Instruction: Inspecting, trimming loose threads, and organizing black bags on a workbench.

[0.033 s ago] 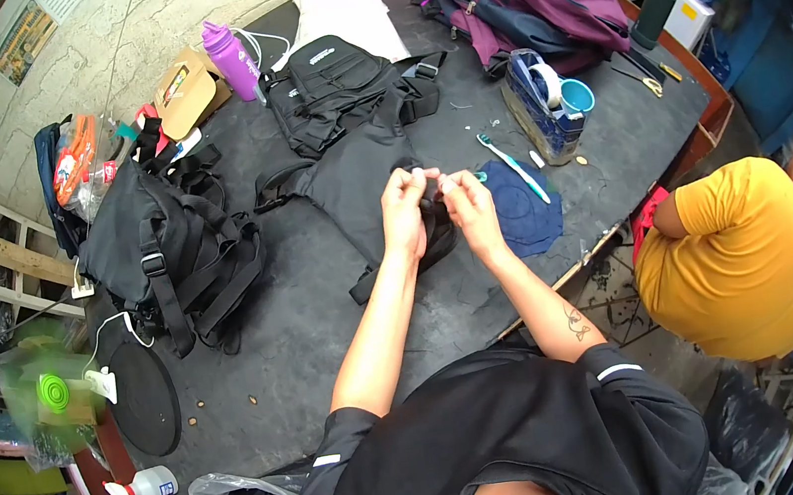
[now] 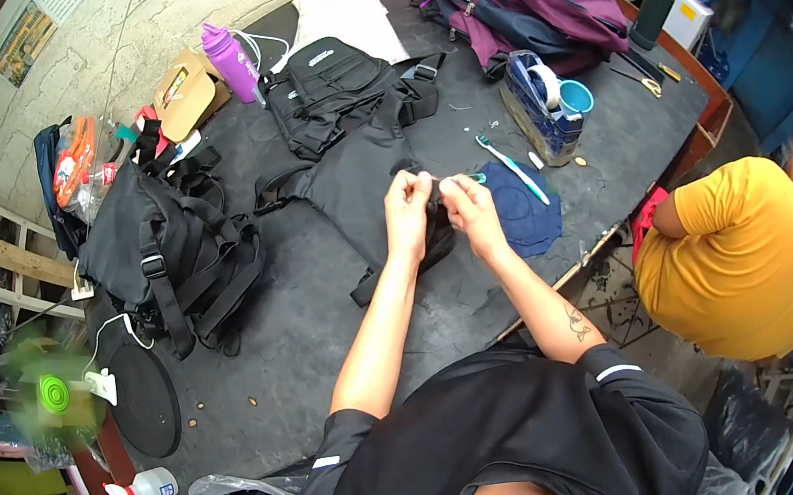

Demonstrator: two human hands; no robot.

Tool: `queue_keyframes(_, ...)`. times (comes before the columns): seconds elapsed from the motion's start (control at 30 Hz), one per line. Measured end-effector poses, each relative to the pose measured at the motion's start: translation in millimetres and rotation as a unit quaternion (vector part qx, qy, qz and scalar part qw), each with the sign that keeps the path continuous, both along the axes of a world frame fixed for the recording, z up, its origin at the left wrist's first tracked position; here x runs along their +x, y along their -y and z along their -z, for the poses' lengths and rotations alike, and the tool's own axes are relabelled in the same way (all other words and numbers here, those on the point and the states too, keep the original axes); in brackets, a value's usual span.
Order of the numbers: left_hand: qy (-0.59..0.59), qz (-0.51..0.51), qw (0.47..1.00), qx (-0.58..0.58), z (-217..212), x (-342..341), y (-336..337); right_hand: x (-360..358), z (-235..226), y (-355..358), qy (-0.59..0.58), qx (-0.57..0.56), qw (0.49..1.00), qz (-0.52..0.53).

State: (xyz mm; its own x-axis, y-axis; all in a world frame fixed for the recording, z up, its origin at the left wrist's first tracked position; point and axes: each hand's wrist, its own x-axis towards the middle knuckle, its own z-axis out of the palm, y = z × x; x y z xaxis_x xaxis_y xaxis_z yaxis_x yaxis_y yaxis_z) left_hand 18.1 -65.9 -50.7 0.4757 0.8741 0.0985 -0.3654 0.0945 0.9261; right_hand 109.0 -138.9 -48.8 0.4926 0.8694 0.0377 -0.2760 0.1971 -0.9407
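Note:
Both hands meet over a black backpack point(image 2: 354, 188) lying on the dark table. My left hand point(image 2: 407, 216) is closed in a pinch, and whatever sits in its fingertips is too small to make out. Close on its right, my right hand point(image 2: 472, 212) pinches a small, thin tool with a teal end point(image 2: 479, 178), whose kind I cannot tell. A fine thread-like line seems to span the short gap between the fingertips. Beside my right hand, a teal and white toothbrush point(image 2: 515, 172) lies partly over a dark blue cloth piece point(image 2: 525, 220).
Another black bag point(image 2: 147, 250) with straps stands at left. Purple-and-navy backpacks point(image 2: 525, 5) fill the far right, behind a blue container with tape point(image 2: 539, 113). A purple bottle point(image 2: 231, 64) stands far left. A person in a yellow shirt point(image 2: 739, 262) is at right, by the table edge.
My fingertips have drawn slightly apart, opening a small gap between the two hands. Nothing else has visibly moved.

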Motion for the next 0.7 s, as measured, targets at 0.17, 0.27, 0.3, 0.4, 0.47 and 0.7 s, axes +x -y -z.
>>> queue_keyframes(0.17, -0.155, -0.179, 0.928, 0.287, 3, 0, 29, 16, -12, 1, -0.132, 0.013, 0.991, 0.003)
queue_keyframes(0.27, -0.063, -0.147, 0.972, 0.171, 4, 0, 26, 16, -16, 6, -0.123, 0.038, 0.991, -0.033)
queue_keyframes(0.3, -0.021, -0.13, 0.986, 0.105, 4, 0, 23, 14, -16, 8, -0.086, 0.035, 0.995, -0.03)
queue_keyframes(0.4, 0.084, -0.038, 0.995, -0.049, 2, -2, 8, 4, -11, 6, 0.12, 0.041, 0.991, 0.045)
queue_keyframes(0.47, 0.099, -0.009, 0.991, -0.093, 0, -2, 5, -2, -6, 3, 0.258, -0.023, 0.963, 0.073)
queue_keyframes(0.7, 0.076, 0.021, 0.994, -0.082, -4, -7, 6, -8, 1, -1, 0.228, 0.034, 0.969, 0.094)
